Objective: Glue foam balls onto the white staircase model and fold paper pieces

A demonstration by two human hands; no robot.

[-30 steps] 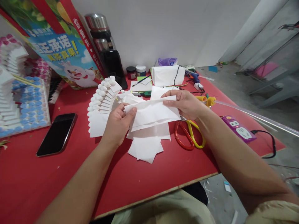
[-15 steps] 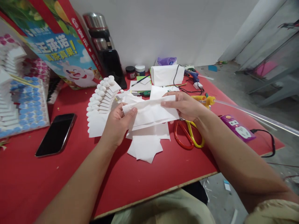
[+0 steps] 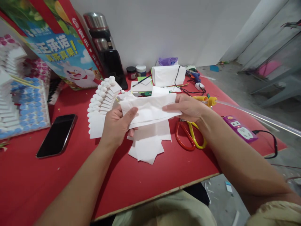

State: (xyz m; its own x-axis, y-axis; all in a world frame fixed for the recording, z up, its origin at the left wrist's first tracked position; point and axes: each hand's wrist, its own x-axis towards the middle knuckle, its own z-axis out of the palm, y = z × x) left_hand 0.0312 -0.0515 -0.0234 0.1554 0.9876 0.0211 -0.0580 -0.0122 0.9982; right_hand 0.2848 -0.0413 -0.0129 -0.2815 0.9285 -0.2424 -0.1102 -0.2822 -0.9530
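Sheet [image 3: 149,109], white, clock centre | left hand [image 3: 117,123] at nine, right hand [image 3: 190,108] at three, both pinching its ends, undersides hidden | bag [image 3: 62,51] at ten reads "真茶真果!" | scissors [image 3: 190,135] at four, blades obscured

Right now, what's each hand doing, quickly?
Left hand: closed, holding the white sheet by its left end.
Right hand: closed, holding the same sheet by its right end.

A red table [image 3: 145,179] spanned the frame's left and centre. On it lay a phone [image 3: 56,135] at left, white pieces [image 3: 149,149] at centre, scissors [image 3: 191,135] right of centre and a power strip [image 3: 240,128] farther right. Two jars [image 3: 141,72] stood at upper centre, a bag [image 3: 56,40] at upper left.
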